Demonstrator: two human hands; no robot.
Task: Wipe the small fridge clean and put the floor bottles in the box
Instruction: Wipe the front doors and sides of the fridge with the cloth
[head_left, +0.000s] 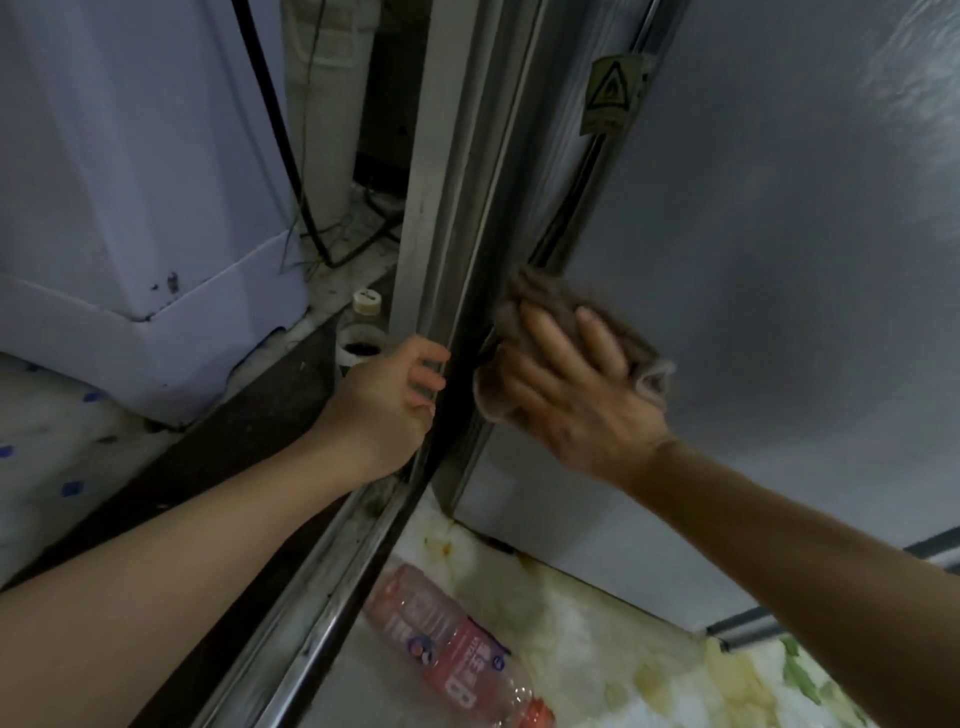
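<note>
The small grey fridge (769, 291) fills the right half of the view, its side panel facing me. My right hand (566, 384) presses a brownish cloth (524, 296) flat against the panel near its left edge. My left hand (387, 400) grips the edge of the metal door frame (441, 249) just left of the fridge, fingers curled around it. A pink-labelled plastic bottle (452, 649) lies on its side on the floor below my arms.
A white appliance (130, 182) stands at the left with black cables (291, 156) behind it. A small open jar (361, 345) and a capped one (368, 302) stand by the frame. The patterned floor (623, 649) lies under the fridge.
</note>
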